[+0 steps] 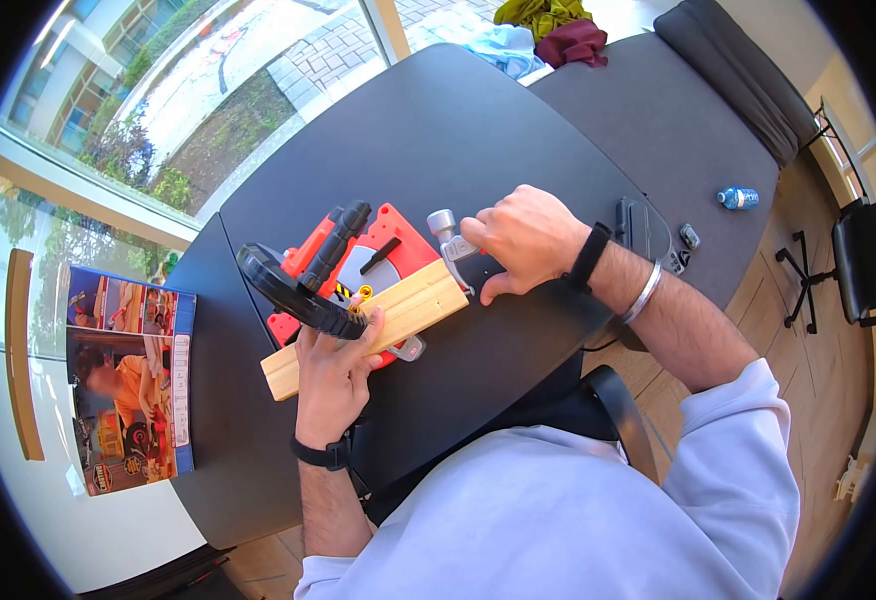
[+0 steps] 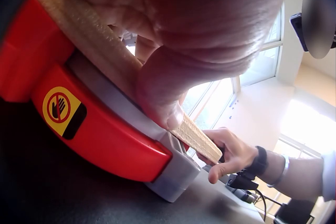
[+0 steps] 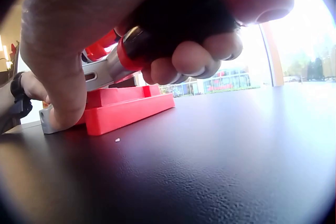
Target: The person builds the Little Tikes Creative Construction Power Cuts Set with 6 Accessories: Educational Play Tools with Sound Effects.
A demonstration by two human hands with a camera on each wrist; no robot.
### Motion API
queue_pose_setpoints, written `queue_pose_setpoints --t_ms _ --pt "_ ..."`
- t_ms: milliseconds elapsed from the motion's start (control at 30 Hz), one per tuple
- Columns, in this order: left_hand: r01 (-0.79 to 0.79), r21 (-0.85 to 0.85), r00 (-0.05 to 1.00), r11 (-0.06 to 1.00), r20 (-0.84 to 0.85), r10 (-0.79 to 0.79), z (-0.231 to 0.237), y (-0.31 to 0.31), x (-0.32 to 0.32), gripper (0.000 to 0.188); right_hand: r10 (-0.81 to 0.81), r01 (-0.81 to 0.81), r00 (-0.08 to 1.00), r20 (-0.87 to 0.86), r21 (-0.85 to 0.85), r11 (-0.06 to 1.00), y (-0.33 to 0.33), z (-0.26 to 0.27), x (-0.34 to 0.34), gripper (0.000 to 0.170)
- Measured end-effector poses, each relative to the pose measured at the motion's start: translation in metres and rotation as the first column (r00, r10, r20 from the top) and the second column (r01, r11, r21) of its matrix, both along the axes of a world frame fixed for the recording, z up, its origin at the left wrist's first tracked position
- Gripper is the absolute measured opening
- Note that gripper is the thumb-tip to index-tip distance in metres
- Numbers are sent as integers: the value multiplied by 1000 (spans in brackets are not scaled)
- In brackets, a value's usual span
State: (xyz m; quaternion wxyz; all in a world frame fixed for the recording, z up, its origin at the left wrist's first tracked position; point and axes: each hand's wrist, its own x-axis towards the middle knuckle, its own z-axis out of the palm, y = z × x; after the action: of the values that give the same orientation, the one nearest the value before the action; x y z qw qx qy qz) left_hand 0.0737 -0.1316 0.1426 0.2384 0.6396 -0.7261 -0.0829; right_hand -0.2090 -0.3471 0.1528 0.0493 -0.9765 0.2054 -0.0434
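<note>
Currently I see the left hand (image 1: 338, 372) gripping a wooden plank (image 1: 420, 304) across the red toy mitre saw (image 1: 330, 252); my right hand (image 1: 530, 242) wraps the toy hammer (image 1: 455, 245), its silver head beside the plank's end, above the dark surface (image 1: 498, 140).

head: high, facing down | left wrist: close, tilted | right wrist: low over tabletop (image 3: 231, 150) — shared: red saw (image 1: 334, 250)

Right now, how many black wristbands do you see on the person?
2. One wristband is on the wrist behind the left hand, which holds the wooden board; the other wristband is behind the right hand, which grips the hammer.
</note>
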Motion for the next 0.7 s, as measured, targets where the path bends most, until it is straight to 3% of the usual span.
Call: queue_pose_setpoints --t_ms 233,333,400,433,700 --pt "5 -17 1000 1000 15 -5 1 0 0 60 -19 20 1000 -11 29 999 1 -3 2 68" --pt "15 28 1000 1000 15 -16 -1 1 4 62 -125 127 992 -25 102 987 9 -4 -1 62" --pt "11 22 1000 1000 12 -11 0 1 3 62 -338 310 939 67 263 913 15 -11 -11 55" --pt "10 16 1000 1000 11 -10 0 2 3 61 -379 363 925 -16 324 873 19 -6 -14 49" --pt "13 -13 1000 1000 13 -12 -3 1 2 60 -281 217 956 83 443 870 43 -9 -23 33"
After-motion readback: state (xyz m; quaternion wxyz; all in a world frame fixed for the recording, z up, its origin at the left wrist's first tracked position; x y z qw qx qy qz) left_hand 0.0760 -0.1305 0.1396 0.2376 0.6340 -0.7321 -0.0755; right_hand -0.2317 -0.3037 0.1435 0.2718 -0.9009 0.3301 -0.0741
